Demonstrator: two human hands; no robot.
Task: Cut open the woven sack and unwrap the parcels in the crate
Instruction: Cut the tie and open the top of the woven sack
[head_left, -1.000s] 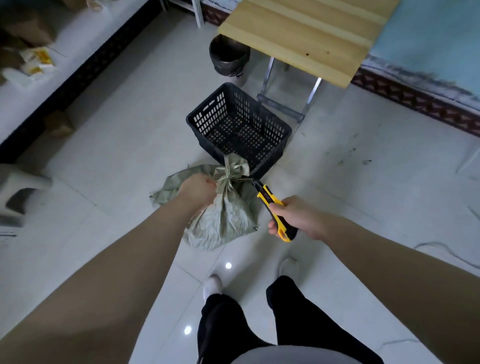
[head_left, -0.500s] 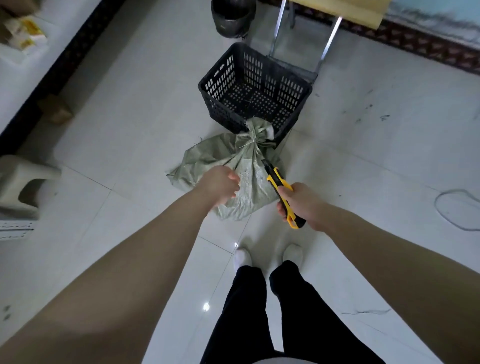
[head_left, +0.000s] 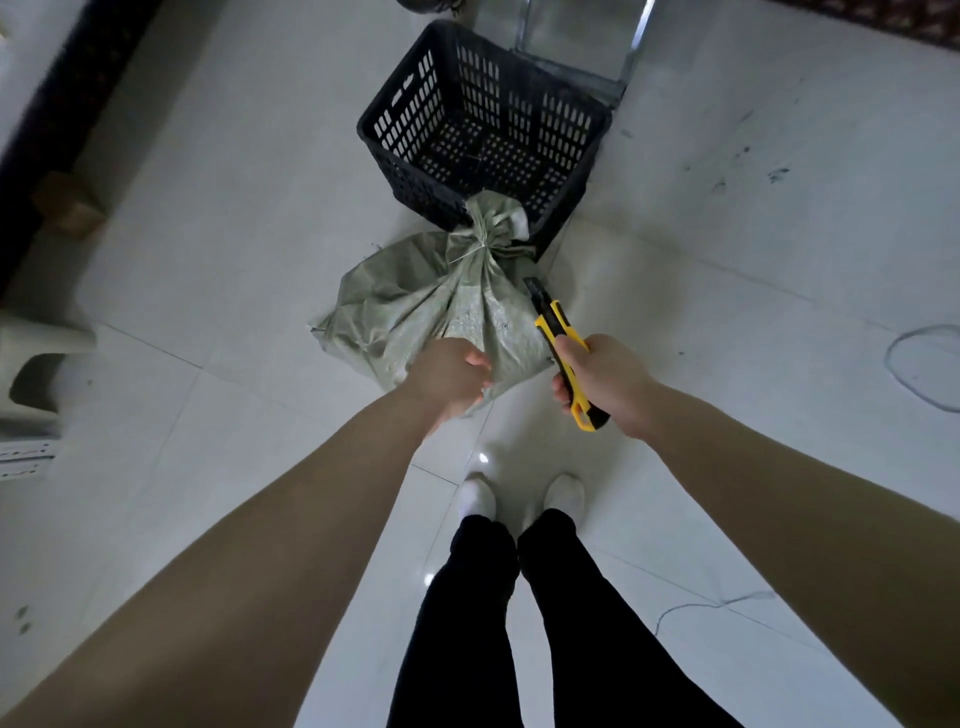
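Woven sack (head_left: 415, 306) leaning on black crate (head_left: 375, 130), stool (head_left: 41, 358) left, cable (head_left: 887, 361) right

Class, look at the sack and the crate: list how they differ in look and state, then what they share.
The sack is grey-green, soft and crumpled; the crate is black, rigid and slotted. The sack is tied shut at its neck; the crate is open-topped. The left hand grips the sack, the right hand holds a knife beside it; no hand touches the crate. Both sit on the floor.
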